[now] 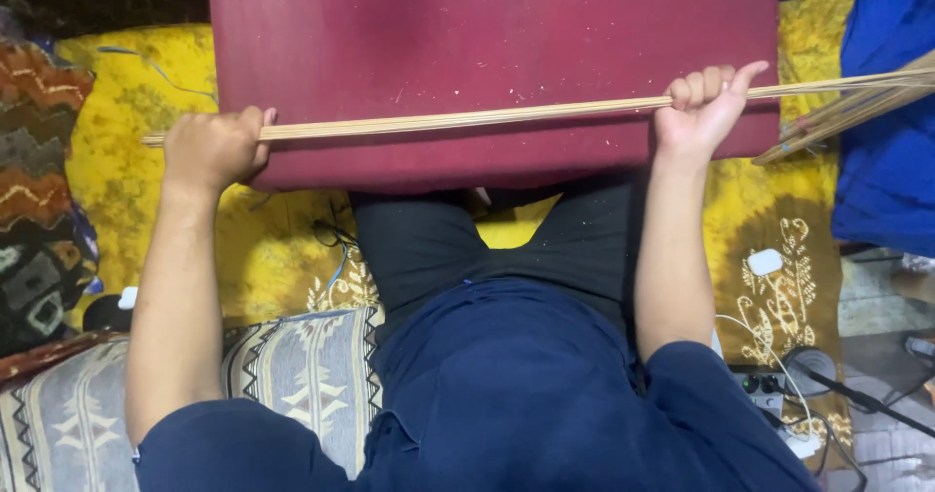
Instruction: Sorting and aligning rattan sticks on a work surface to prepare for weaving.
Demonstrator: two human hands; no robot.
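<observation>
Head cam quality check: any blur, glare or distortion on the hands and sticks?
Head view: even indoor light, no glare, soft shadow under the maroon board. Left hand, right hand and the bundle of thin sticks are sharp. Wide-angle bend shows: sticks bow slightly, forearms splay. Right edge is softer.

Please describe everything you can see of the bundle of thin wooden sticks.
The bundle of thin sticks is pale tan, like bamboo or wood. It lies almost level across the dark red board, slightly higher at the right. The left hand grips near one end; the right hand grips further along. The sticks continue past the right edge.
</observation>
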